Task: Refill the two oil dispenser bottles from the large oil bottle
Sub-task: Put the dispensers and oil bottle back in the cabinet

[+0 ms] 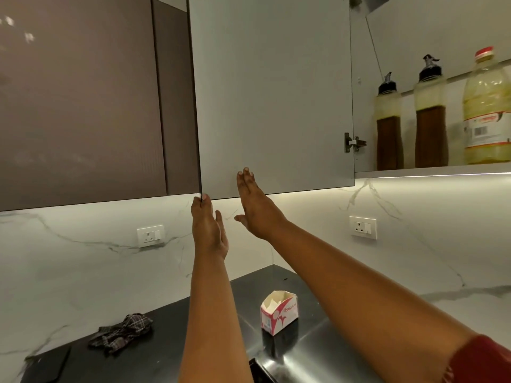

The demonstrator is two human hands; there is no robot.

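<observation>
Two oil dispenser bottles with black pour spouts, one on the left and one beside it, stand on the open cabinet's shelf at the right. The large oil bottle, yellow with a red cap, stands to their right. The grey cabinet door is swung open to the left of them. My left hand grips the door's lower corner edge with its fingertips. My right hand lies flat against the door's lower face, fingers straight and together, holding nothing.
A small white and red paper box and a crumpled checked cloth lie on the dark counter. Two wall sockets, one left and one right, sit in the marble backsplash. A brown cabinet hangs at left.
</observation>
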